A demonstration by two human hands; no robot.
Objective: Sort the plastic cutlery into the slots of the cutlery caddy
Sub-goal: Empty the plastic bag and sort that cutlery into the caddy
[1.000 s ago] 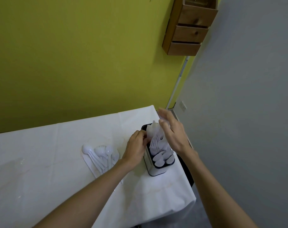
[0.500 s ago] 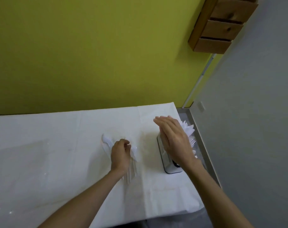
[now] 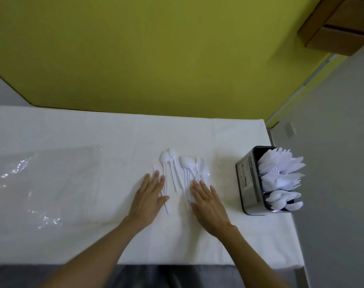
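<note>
Several loose white plastic spoons and forks (image 3: 182, 167) lie fanned out on the white tablecloth, bowls pointing away from me. My left hand (image 3: 150, 196) lies flat with straight fingers on the handles at the left of the pile. My right hand (image 3: 208, 201) lies flat on the handles at the right. Neither hand grips anything. At the right end of the table stands the dark metal cutlery caddy (image 3: 247, 181), with knives at the back, forks in the middle and spoons in front.
The white-covered table (image 3: 94, 142) ends close behind the caddy on the right and near my body in front. A crumpled clear plastic sheet (image 3: 38, 183) lies at the left. A wooden drawer unit (image 3: 341, 26) hangs on the wall, top right.
Both hands left the caddy. The left went to the loose pile first, then the right followed. Both now lie flat on the cutlery. My view swung left.
</note>
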